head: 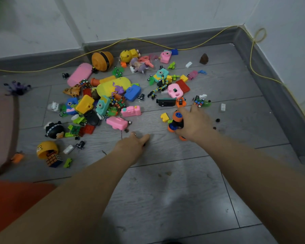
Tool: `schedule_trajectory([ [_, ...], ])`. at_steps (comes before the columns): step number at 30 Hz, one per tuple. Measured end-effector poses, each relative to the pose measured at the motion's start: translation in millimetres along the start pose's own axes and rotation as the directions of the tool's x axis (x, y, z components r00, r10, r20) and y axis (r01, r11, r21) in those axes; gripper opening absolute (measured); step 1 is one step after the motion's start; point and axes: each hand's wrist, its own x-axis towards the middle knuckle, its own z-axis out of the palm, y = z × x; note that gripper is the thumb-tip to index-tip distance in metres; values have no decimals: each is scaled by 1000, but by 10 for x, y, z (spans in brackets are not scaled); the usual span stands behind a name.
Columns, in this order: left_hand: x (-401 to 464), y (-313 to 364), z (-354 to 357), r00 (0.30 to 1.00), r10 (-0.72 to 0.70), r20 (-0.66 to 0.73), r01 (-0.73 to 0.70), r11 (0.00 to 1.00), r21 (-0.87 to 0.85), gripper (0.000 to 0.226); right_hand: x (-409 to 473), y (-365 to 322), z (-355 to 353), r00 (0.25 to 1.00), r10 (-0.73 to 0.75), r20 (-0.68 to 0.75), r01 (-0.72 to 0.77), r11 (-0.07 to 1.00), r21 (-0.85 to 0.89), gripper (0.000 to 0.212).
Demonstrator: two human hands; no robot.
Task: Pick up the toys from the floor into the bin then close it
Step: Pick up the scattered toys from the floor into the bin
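Left hand (132, 143) rests on floor (165, 191), curled over something small and dark; grip unclear. Right hand (195, 124) closes around orange-wheeled car (175, 123): hard, light plastic, wheels roll, so hold the body. Toys (113, 92) sprawl 10 to 1 o'clock, mostly rigid, light, palm-sized. Bin not visible.

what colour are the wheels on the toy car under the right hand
Orange with blue hubs on the toy car, seen in the head view beneath the right hand.
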Motion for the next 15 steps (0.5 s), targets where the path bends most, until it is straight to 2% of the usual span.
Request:
schedule_trajectory([
  [4,-20,6,33,1000,6,-6,-6,999,33,58,-14,35,73,1000,25,-2,-25,998,54,87],
  [8,-87,-24,-64,999,41,-31,-42,999,-9,45,29,35,85,995,53,80,-59,995,74,93],
  [12,-244,-87,-139,998,44,-45,-49,991,-122,33,-35,-62,137,985,136,107,-161,947,276,56],
  [13,-293,-139,-151,998,39,-48,-46,989,-144,30,-66,-135,137,979,155,131,-193,907,374,47],
  [15,-425,-268,-212,998,18,-60,-30,978,-208,24,-97,-320,85,963,178,200,-264,762,592,37],
])
